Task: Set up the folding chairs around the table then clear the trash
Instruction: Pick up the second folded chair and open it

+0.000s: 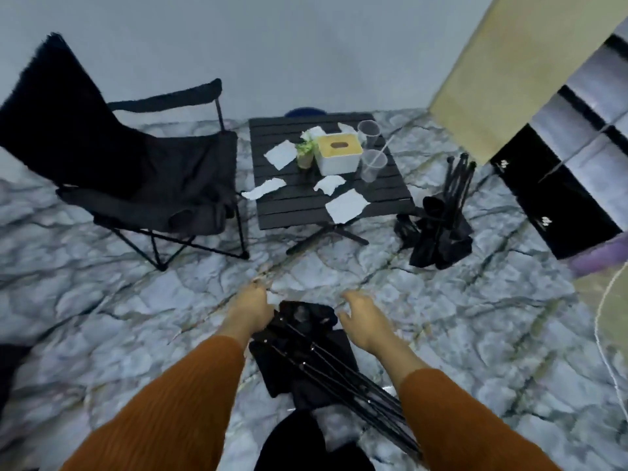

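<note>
A folded black chair (pixel 306 351) lies bundled on the marble floor right in front of me, its thin legs pointing toward my lower right. My left hand (pixel 249 311) grips the bundle's upper left edge, fingers curled down over it. My right hand (pixel 363 322) hovers at the upper right edge with relaxed fingers, holding nothing. An unfolded black chair (pixel 146 178) stands left of the low black slatted table (pixel 282 212). A second folded chair (pixel 438 229) stands at the table's right. Several torn papers (pixel 346 205) and two clear plastic cups (pixel 372 163) lie on the table.
A white tissue box (pixel 338 154) and a small potted plant (pixel 304 153) also sit on the table. Black boxes (pixel 557 205) lean at the right wall, with a white cable (pixel 603 321) on the floor nearby. Something blue (pixel 306 112) shows behind the table.
</note>
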Motion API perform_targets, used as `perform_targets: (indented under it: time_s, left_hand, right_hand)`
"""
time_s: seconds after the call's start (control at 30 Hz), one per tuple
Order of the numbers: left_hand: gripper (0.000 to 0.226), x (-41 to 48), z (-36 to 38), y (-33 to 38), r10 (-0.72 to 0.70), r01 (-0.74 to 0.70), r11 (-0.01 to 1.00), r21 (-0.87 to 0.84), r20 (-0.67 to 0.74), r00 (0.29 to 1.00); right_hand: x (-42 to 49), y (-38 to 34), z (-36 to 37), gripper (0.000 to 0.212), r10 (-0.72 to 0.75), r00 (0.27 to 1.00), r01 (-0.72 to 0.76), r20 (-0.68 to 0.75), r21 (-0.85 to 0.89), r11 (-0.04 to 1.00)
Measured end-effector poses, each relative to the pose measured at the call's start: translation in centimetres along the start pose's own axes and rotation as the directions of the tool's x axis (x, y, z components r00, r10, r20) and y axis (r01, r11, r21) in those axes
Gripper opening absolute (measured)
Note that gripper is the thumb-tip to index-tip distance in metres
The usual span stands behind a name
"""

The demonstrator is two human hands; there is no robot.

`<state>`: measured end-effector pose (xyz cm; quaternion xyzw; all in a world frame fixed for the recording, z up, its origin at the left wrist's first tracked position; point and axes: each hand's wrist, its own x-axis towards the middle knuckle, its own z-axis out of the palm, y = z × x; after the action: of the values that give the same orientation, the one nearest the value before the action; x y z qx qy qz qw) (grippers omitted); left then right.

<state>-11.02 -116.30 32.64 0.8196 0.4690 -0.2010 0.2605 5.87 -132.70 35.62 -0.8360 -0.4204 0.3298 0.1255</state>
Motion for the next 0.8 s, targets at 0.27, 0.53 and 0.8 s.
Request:
perform_targets:
  time_s: [0.27,0.53,0.8]
  left_hand:
    - [0.056,4.6,16.3,-7.9,-0.340,0.343,0.921,-0.182,0.048,0.939]
    - [0.031,17.7,35.2,-11.7,-0.533,0.359,0.647,-0.673,-0.061,0.844]
    - [0.045,29.5,45.7,-15.0,-0.646,0.211,0.165,-0.964,0.056,0.761]
  right_hand:
    - [10.1,5.5,13.1,0.042,-0.138,0.979,0.141,0.152,-0.012,0.990]
    - [24.0,15.0,31.2,0.044,-0.198,0.970,0.200,0.141,-0.002,0.980]
    - [34.2,18.3,45.8,0.050,-0.301,0.953,0.302,0.043,-0.026,0.953]
